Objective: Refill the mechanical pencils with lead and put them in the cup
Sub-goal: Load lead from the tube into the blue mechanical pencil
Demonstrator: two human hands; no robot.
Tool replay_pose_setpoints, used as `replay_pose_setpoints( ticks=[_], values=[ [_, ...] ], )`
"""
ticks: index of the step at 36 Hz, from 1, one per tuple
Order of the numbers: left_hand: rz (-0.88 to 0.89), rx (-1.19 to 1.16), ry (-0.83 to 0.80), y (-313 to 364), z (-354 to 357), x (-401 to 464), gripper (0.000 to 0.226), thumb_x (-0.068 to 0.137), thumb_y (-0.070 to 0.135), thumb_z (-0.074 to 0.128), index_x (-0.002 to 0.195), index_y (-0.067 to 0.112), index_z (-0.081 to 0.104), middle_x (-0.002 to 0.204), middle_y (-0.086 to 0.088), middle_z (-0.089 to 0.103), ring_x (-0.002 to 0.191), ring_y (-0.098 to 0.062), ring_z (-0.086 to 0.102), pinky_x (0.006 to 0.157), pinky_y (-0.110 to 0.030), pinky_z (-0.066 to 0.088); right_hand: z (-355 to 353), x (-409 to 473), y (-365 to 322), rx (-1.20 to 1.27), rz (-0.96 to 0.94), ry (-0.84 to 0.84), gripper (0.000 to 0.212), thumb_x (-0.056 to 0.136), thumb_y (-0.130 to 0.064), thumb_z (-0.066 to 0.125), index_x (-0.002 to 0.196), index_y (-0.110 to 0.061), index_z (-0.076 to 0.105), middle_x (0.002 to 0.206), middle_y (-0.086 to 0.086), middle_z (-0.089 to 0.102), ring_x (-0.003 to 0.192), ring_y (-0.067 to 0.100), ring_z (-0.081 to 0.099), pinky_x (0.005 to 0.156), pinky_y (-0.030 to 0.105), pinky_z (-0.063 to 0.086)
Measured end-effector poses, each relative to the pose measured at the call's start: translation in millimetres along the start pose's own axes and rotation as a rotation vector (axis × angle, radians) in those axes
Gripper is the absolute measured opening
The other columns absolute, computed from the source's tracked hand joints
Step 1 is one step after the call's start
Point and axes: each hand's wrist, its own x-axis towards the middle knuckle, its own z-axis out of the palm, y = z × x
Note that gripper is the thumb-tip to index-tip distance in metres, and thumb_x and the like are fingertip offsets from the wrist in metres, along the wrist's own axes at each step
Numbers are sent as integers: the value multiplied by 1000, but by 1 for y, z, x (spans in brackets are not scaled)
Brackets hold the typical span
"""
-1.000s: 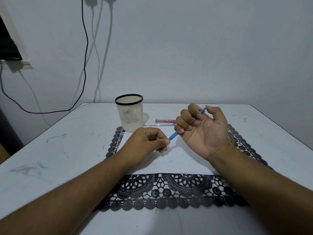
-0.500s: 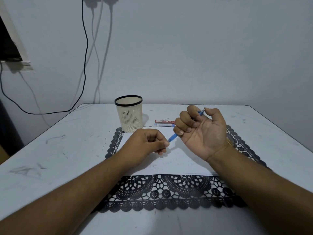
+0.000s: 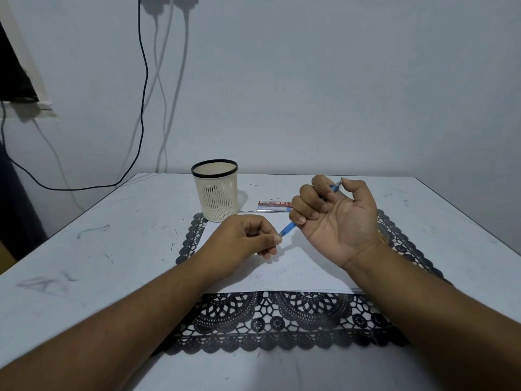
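Pencil [image 3: 288, 228] of blue plastic runs through the right hand [image 3: 335, 218], palm up, with the fingers curled round it; most of the barrel is hidden in the fist, only both ends showing. The left hand [image 3: 242, 244] has thumb and forefinger pinched together at the pencil's lower end; whether a lead sits between them is too small to tell. Both hands are above a white sheet [image 3: 282, 266] lying on a black lace mat [image 3: 270, 323]. A cream cup [image 3: 215, 191] with a black rim stands behind, its inside out of sight. A lead case [image 3: 273, 206] lies beside it, partly hidden by the right hand. The bench [image 3: 84, 263] is pale and scuffed. Cables [image 3: 145, 80] hang down the bare wall.
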Motion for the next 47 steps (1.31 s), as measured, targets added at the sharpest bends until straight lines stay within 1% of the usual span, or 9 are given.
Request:
replay_pose_setpoints(
  ticks=[4,7,11,21,25,32,40,45,47],
  values=[
    [13,-14,4,1,-2,1,7,93,6,72,88,1,74,73,-5,73,67,-15,65,69,-22,53,0,-1,2,54,-36,71,29,84,-42,40,69,-19,34,63,-1,27,62,17,19,59,32,31],
    [17,-32,-8,1,-4,1,5,93,4,70,93,2,75,76,-5,74,70,-16,66,72,-23,54,0,-2,1,115,-53,138,27,84,-42,40,71,-19,34,65,-1,27,61,17,22,58,31,33],
    [18,-50,-18,1,-4,1,6,93,1,69,95,2,75,78,-6,75,72,-16,67,73,-23,55,0,-2,2,159,-61,184,29,85,-43,42,70,-19,37,66,-1,27,59,17,26,57,31,33],
    [19,-36,-4,2,-5,0,8,94,6,70,95,0,74,77,-6,74,72,-18,66,73,-25,55,1,-2,3,165,-64,189,31,86,-44,42,69,-17,40,65,-1,30,59,17,29,58,31,37],
    [5,-5,3,3,-4,0,9,94,8,71,93,0,74,76,-5,74,70,-15,66,72,-22,55,3,-2,5,145,-63,186,29,85,-42,41,69,-18,39,64,-1,30,58,17,29,58,31,37],
    [-12,-4,14,3,-3,0,8,94,8,71,88,4,73,76,-7,74,68,-16,66,69,-22,54,4,-2,4,72,-68,163,23,83,-36,39,67,-20,34,63,-1,28,59,18,25,57,32,34],
    [3,0,14,2,-2,1,9,94,6,71,86,5,73,74,-8,74,66,-15,66,68,-22,54,3,-2,5,78,-70,134,27,85,-40,39,69,-19,34,64,0,28,60,18,25,59,32,33],
    [14,-30,1,2,-7,2,7,94,8,70,91,2,74,77,-7,74,69,-16,65,70,-23,53,3,-2,4,115,-70,210,32,88,-43,45,71,-17,41,66,0,33,60,18,33,62,32,40],
    [16,-46,-13,3,-11,2,6,95,5,69,95,2,74,78,-7,75,70,-16,65,72,-23,54,5,-1,4,112,-72,267,29,92,-36,48,70,-18,43,67,1,35,60,19,38,65,34,44]
  ],
)
